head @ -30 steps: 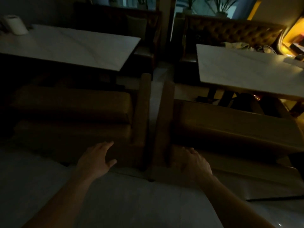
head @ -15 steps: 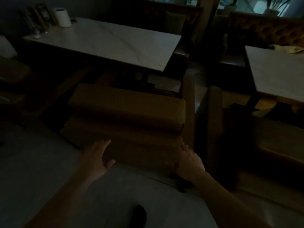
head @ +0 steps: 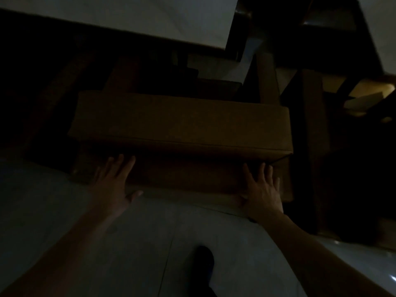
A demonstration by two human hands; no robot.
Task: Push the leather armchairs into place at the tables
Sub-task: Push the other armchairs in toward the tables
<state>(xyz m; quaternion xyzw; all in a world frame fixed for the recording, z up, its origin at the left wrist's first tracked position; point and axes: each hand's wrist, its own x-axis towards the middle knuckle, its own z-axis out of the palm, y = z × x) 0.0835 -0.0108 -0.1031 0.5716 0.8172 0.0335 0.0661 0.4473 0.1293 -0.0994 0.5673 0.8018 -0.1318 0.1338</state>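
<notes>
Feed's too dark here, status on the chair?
Left hand, right hand flat, open on armchair back. Table ahead. Second armchair close beside.

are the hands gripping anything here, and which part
Nothing is gripped. Both the left hand and right hand lie open, fingers spread, flat against the back of the leather armchair, below its top cushion.
</notes>
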